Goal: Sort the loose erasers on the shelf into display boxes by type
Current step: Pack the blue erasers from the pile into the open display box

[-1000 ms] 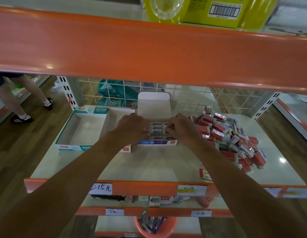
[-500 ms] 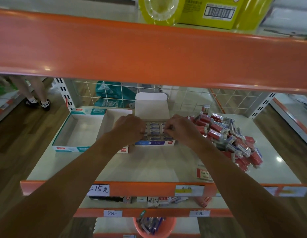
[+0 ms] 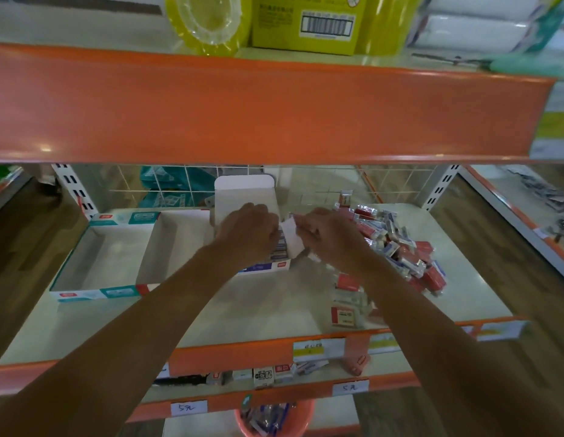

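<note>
A small white display box (image 3: 268,267) with a raised back flap holds rows of blue-labelled erasers (image 3: 281,251). My left hand (image 3: 246,235) lies over the box's left part with curled fingers gripping it; what is under the palm is hidden. My right hand (image 3: 332,239) pinches a white side flap (image 3: 291,238) of that box, which stands up between the two hands. A heap of loose red and blue erasers (image 3: 397,247) lies just right of my right hand.
An empty teal-and-white display box (image 3: 85,293) and a white one beside it (image 3: 176,234) stand at the left. Two red-labelled packs (image 3: 346,310) lie near the shelf's front edge. An orange upper shelf lip (image 3: 274,115) hangs overhead. Wire mesh closes the back.
Both hands were on the eraser rows in the box. Now a white side flap stands up between them, pinched by my right hand. The view has drawn closer.
</note>
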Motion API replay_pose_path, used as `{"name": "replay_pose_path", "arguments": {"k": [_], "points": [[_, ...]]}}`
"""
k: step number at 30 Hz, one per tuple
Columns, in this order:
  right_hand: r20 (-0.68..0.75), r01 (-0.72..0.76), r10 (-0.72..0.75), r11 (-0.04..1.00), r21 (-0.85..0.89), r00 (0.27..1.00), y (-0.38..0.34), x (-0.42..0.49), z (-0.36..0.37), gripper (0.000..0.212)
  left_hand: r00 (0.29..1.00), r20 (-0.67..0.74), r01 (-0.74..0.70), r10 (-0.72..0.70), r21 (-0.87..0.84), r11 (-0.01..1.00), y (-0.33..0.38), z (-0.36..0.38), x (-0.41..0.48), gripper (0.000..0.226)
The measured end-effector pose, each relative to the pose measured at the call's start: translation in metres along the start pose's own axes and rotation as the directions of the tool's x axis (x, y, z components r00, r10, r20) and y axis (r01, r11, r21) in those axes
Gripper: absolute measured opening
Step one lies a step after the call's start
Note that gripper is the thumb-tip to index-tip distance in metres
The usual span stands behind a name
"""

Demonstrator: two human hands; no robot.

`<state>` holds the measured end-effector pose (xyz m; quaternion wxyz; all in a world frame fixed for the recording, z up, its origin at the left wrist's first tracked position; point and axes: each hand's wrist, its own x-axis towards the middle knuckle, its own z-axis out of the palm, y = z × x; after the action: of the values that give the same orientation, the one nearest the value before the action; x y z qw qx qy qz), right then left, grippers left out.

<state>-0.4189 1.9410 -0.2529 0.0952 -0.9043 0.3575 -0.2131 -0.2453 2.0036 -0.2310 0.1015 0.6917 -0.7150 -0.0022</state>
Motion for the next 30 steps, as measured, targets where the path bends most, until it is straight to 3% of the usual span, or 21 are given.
{"name": "replay_pose_path", "arguments": {"k": [5,10,16,20,24,30], "points": [[-0.022,-0.082,0.082,0.997,-0.002,0.996,0.030,-0.019,-0.018,0.019,0.998,0.015,-0.058,0.059,-0.078,0.995,0.036,0.003,0.015,0.028],[0.005,-0.093,0.094,0.995,-0.038,0.996,0.048,-0.029,-0.024,0.020,0.993,0.075,-0.085,0.087,-0.039,0.996,0.056,0.012,0.031,0.026],[0.048,-0.064,0.066,0.996,-0.059,0.997,0.047,-0.019,-0.017,0.016,0.993,0.103,-0.052,0.058,-0.058,0.997,0.051,0.018,0.039,0.012],[0.123,-0.031,0.047,0.991,-0.132,0.991,0.039,-0.003,-0.011,0.025,0.995,0.095,-0.026,0.032,-0.071,0.997,0.043,0.011,0.036,0.022],[0.250,0.023,0.039,0.971,-0.239,0.968,0.030,0.009,-0.009,0.036,0.995,0.101,-0.002,0.001,0.008,1.000,0.035,0.009,0.034,0.019],[0.320,0.058,0.033,0.961,-0.270,0.947,0.029,0.020,-0.008,0.027,0.986,0.164,-0.002,-0.025,0.162,0.987,0.037,0.016,0.043,0.020]]}}
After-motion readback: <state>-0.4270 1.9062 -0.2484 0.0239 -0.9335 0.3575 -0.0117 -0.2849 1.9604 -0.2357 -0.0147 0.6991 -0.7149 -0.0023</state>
